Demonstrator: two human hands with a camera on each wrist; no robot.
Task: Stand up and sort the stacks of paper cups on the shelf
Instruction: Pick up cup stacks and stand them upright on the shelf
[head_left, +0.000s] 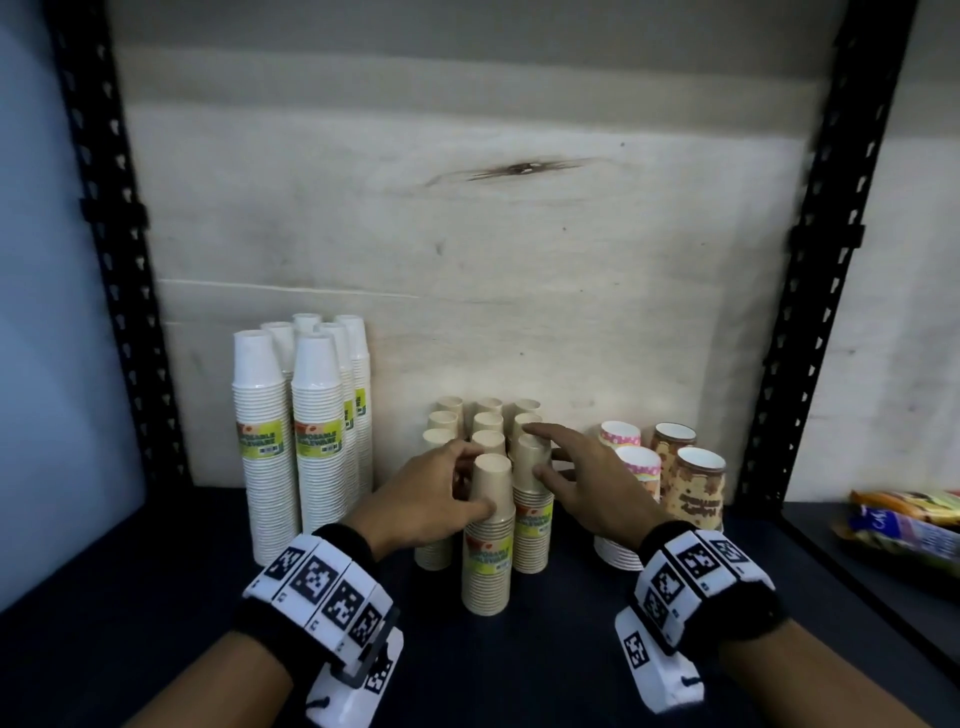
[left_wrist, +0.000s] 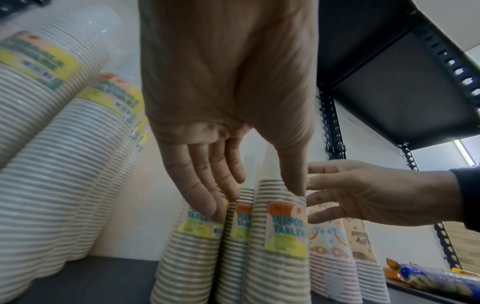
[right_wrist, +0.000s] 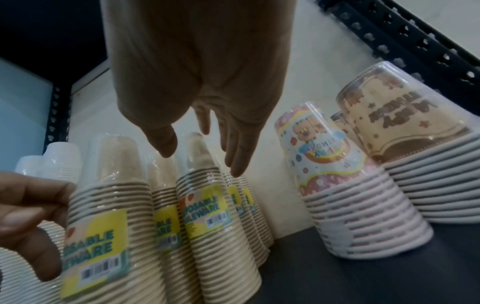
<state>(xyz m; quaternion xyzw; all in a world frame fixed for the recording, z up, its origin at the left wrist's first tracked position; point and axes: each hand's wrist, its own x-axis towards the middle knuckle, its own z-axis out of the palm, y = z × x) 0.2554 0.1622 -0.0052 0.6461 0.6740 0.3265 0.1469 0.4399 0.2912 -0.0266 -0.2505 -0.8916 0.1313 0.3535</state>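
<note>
We've got left hand (head_left: 435, 493) gripping front kraft stack (head_left: 488, 540), right hand (head_left: 582, 483) spread, empty — nudge topples neighbours (tight cluster).

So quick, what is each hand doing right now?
Left hand: grips the front tan cup stack, thumb and fingers curled round it.
Right hand: open, fingers spread, holding nothing.

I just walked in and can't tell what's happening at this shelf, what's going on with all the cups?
A person is sorting wrapped stacks of paper cups on a dark shelf. The left hand holds the front tan stack, while the right hand hovers open beside the next one. Tall white stacks stand at left, tan ones in the middle, patterned party stacks at right, all upright.
</note>
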